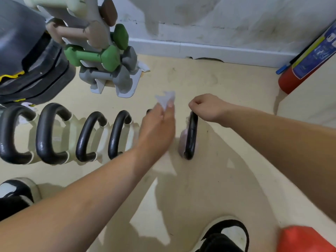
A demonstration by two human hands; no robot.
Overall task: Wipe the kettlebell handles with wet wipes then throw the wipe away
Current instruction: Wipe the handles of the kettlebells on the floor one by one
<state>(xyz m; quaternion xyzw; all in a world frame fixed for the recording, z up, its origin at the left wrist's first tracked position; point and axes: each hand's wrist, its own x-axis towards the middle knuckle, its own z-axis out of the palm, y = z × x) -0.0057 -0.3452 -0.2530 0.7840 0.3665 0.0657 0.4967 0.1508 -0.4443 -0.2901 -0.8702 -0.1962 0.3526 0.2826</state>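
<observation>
A row of kettlebells with black handles stands on the beige floor. My left hand (157,127) pinches a crumpled white wet wipe (166,99) between thumb and fingers, above the floor between two kettlebells. My right hand (206,108) grips the far end of the black handle (191,137) of the rightmost, pinkish kettlebell. Another kettlebell handle (149,111) is mostly hidden behind my left hand. Further handles (117,133) line up to the left.
A dumbbell rack (101,57) with green, grey and beige dumbbells stands at the back left beside stacked dark weights (31,66). A red fire extinguisher (294,77) leans at the right wall. My shoes (225,235) are near the bottom; an orange object (303,239) lies bottom right.
</observation>
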